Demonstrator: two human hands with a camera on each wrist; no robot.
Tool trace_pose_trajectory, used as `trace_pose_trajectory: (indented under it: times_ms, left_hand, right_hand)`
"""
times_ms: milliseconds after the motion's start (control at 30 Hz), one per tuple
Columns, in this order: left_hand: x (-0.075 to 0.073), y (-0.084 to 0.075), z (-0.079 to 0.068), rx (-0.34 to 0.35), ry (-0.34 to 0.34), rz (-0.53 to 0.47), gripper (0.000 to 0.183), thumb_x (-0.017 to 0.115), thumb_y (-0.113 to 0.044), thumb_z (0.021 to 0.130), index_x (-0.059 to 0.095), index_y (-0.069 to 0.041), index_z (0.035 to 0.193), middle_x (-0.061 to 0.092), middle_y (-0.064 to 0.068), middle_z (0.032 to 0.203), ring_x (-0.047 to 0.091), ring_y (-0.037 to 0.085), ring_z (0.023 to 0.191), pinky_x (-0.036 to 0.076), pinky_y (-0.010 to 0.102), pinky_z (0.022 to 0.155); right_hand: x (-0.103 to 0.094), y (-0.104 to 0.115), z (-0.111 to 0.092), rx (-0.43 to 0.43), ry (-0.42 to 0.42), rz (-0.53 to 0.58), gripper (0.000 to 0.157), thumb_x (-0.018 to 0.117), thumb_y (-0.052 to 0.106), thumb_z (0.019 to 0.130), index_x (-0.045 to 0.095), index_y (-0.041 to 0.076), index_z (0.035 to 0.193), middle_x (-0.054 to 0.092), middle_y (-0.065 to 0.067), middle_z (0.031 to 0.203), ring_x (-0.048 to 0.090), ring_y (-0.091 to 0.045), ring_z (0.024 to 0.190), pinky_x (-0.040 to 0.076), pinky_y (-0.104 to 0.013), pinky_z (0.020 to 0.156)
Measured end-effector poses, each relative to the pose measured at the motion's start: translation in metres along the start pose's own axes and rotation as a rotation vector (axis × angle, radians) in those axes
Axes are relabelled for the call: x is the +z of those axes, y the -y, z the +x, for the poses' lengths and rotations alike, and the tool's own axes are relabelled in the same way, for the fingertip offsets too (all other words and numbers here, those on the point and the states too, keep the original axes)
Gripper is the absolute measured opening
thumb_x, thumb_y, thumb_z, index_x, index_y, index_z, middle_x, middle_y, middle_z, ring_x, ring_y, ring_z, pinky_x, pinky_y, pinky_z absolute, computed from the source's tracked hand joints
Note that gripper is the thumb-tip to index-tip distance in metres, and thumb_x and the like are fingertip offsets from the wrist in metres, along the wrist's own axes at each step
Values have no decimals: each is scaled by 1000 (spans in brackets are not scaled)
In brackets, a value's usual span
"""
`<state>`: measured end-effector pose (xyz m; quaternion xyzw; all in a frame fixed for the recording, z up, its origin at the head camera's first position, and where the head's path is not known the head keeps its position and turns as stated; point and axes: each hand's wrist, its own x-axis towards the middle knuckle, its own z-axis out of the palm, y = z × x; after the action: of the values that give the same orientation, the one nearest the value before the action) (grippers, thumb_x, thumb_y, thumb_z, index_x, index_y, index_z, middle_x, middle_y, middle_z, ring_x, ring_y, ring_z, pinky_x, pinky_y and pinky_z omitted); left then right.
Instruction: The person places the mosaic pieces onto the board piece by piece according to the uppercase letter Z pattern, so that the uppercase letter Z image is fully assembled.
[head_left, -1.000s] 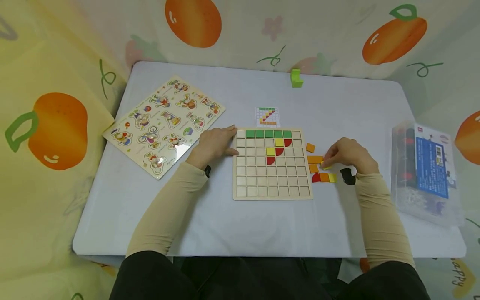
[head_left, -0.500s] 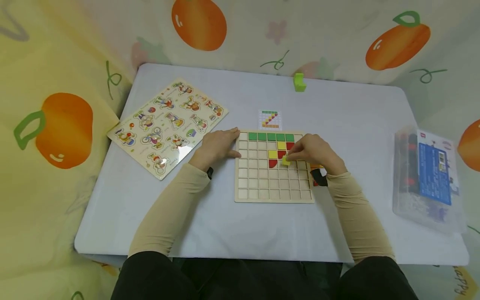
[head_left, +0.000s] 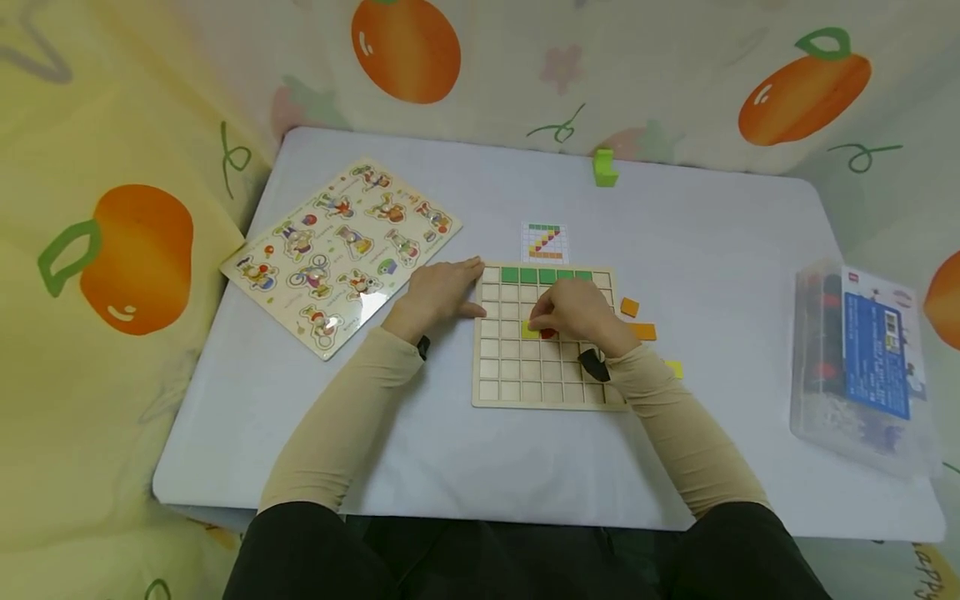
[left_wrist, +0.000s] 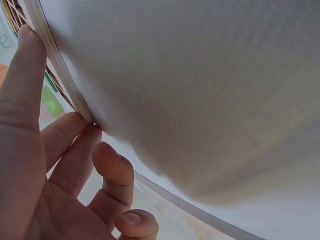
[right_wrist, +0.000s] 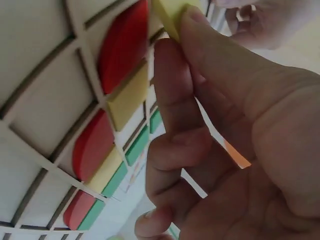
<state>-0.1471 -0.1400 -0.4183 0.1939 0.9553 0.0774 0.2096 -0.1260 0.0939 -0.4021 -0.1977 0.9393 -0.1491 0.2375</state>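
On the table lies a wooden grid board (head_left: 510, 390) with a row of green square tiles (head_left: 528, 275) near its far edge. My right hand (head_left: 573, 312) is over the board and pinches a yellow square tile (right_wrist: 172, 11) between thumb and index finger, just left of a red quarter-round tile (right_wrist: 124, 45). More red and yellow tiles run diagonally across the cells in the right wrist view; the hand hides most of them from the head camera. My left hand (head_left: 438, 293) touches the board's left edge with an extended thumb, its index fingertip at the far left corner.
Orange tiles (head_left: 630, 307) and a yellow tile (head_left: 675, 368) lie right of the board, partly behind the sleeve. A printed pattern card (head_left: 546, 258) sits beyond it. A picture puzzle (head_left: 337, 275) lies left, a clear plastic box (head_left: 817, 408) right, a green block (head_left: 604, 173) at the back.
My right hand has picked up a yellow tile right of the board and carried it left to the red tile in the fourth row. The left hand keeps its place.
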Motion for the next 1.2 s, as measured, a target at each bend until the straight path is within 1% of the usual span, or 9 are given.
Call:
trace_pose_trajectory:
  times_ms: [200, 367, 433, 500, 600, 667, 733, 933, 1200]
  left_hand:
    - [-1, -2, 0, -7, -4, 13, 85, 72, -55, 91, 37, -22, 161, 31, -4, 171, 53, 35, 144, 57, 50, 98]
    - [-2, -4, -1, -8, -6, 22, 86, 72, -55, 91, 36, -21, 161, 31, -3, 171, 53, 35, 144, 57, 49, 98]
    - [-2, -5, -2, -9, -4, 19, 87, 72, -55, 90, 35, -21, 162, 31, -3, 171, 52, 35, 145, 56, 49, 99]
    - [-2, -5, -3, -9, -1, 9, 87, 72, -54, 91, 35, -21, 162, 30, -3, 171, 51, 34, 146, 56, 50, 100]
    - [-1, -6, -4, -10, 4, 0, 87, 73, -54, 91, 35, -21, 162, 30, -3, 172, 50, 33, 147, 55, 51, 101]
    - [1, -5, -3, -10, 4, 3, 87, 72, -54, 91, 35, -22, 162, 30, -4, 172, 50, 33, 147, 55, 50, 100]
    - [2, -5, -3, -13, 2, 6, 88, 72, -54, 90, 35, -21, 162, 29, -4, 172, 50, 33, 147, 56, 50, 100]
    - [3, -3, -3, -36, -24, -2, 88, 74, -54, 89, 36, -22, 162, 32, -4, 171, 53, 36, 143, 57, 49, 96]
    - [4, -6, -2, -46, -68, -1, 85, 75, -52, 87, 42, -22, 159, 37, -3, 169, 58, 37, 137, 57, 48, 94]
  right_hand:
    - [8, 2, 0, -34, -73, -82, 19, 77, 36, 92, 84, 18, 91, 78, 4, 75, 68, -14, 77, 53, -35, 76]
    - [12, 6, 0, -56, -73, -67, 14, 80, 33, 89, 84, 20, 86, 81, 5, 85, 67, -15, 80, 43, -37, 79]
    - [10, 6, -1, -56, -59, -68, 14, 80, 33, 90, 84, 20, 90, 81, 5, 84, 68, -15, 81, 45, -38, 81]
    - [8, 2, -3, -64, -44, -70, 17, 77, 34, 92, 85, 19, 95, 81, 4, 83, 71, -15, 83, 51, -39, 83]
    - [3, -10, -7, -53, -47, -62, 20, 74, 34, 94, 85, 19, 101, 83, 1, 91, 75, -20, 94, 53, -45, 91]
    - [-1, -23, -11, -31, -69, -49, 21, 73, 34, 96, 84, 19, 104, 83, -1, 100, 74, -25, 102, 50, -49, 93]
    - [-7, -38, -16, 11, -94, -41, 21, 72, 33, 96, 84, 18, 106, 82, -4, 107, 73, -29, 104, 46, -51, 92]
    - [-25, -73, -33, 159, -101, -44, 28, 72, 33, 97, 82, 10, 109, 80, -15, 112, 67, -34, 98, 42, -49, 85]
    - [-36, -110, -59, 274, -139, 14, 30, 76, 36, 94, 81, 10, 107, 77, -20, 118, 65, -44, 104, 43, -56, 89]
